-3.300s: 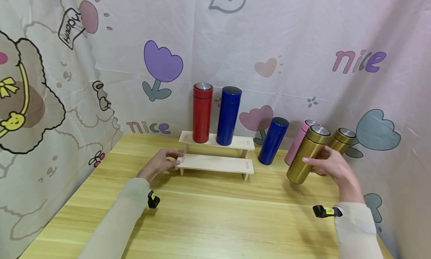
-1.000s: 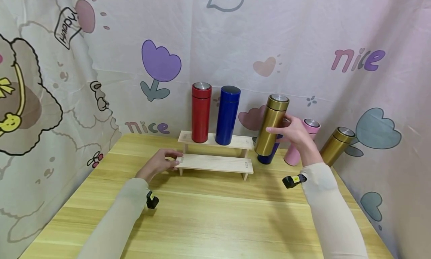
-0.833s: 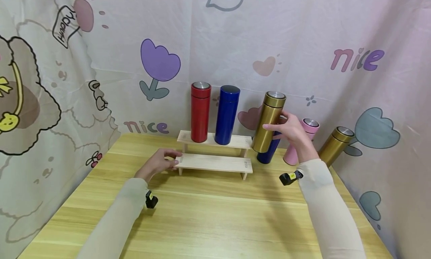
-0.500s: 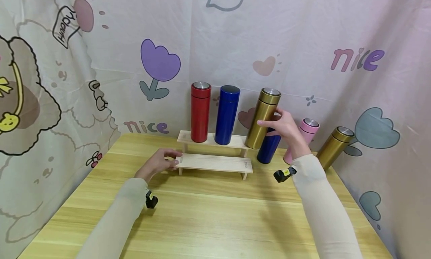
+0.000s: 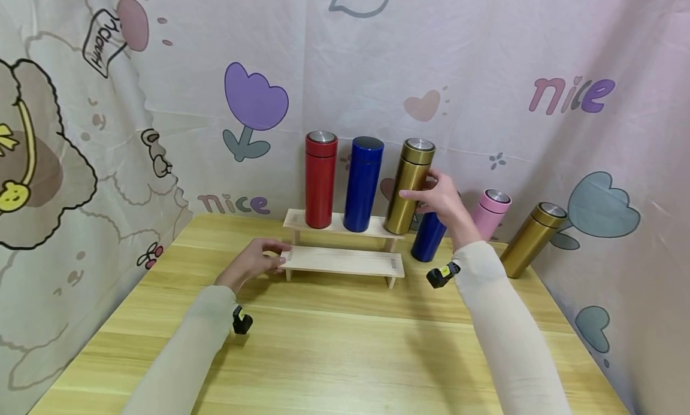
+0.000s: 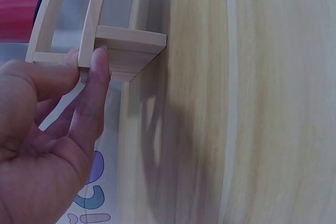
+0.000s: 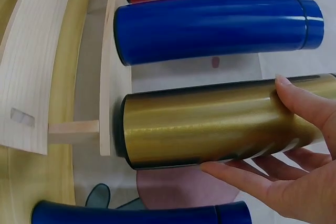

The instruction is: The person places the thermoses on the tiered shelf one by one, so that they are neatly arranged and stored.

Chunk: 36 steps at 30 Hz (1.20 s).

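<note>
With my right hand (image 5: 439,196) I grip a gold thermos bottle (image 5: 408,184) around its side. Its base is at the right end of the upper step of a two-tier wooden rack (image 5: 345,260); in the right wrist view the base looks to be at the board (image 7: 107,77). Left of it on that step stand a blue thermos bottle (image 5: 363,184) and a red thermos bottle (image 5: 320,181). My left hand (image 5: 256,262) pinches the left end of the lower step between thumb and fingers, seen closely in the left wrist view (image 6: 58,114).
On the table (image 5: 334,343), right of the rack, stand a second blue bottle (image 5: 429,235), a pink bottle (image 5: 492,214) partly behind my right arm, and another gold bottle (image 5: 533,241). A patterned curtain (image 5: 345,73) hangs close behind everything. The lower step holds no bottle.
My right hand has carried the gold bottle left from beside the pink one, past the second blue bottle, to the upper step's right end. My left hand stays on the rack.
</note>
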{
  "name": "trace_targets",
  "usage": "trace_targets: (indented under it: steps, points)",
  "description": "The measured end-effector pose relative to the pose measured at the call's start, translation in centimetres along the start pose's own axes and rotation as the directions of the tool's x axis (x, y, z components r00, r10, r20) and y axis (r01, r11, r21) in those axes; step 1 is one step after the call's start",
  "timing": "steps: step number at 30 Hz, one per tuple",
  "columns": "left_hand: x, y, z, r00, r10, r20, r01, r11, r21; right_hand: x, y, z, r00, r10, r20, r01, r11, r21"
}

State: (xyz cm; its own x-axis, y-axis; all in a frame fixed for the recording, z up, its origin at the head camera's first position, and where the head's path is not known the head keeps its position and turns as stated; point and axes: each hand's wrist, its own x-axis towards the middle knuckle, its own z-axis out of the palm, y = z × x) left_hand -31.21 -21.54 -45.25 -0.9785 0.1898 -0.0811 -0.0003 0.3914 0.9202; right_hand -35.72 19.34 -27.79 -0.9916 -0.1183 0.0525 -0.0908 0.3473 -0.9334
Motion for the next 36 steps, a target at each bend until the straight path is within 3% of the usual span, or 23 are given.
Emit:
trace_targets:
  steps: [10,36]
  points:
    - [-0.3,0.3,0.0,0.999,-0.036,0.007,0.036,0.999,0.020,0.5,0.2,1.2,1.000,0.005,-0.018,-0.005,1.000,-0.029]
    - [-0.3,0.4,-0.1,1.000,-0.014,0.018,0.014,1.000,0.022,1.1,0.6,1.4,1.000,-0.012,-0.001,0.012,0.999,-0.033]
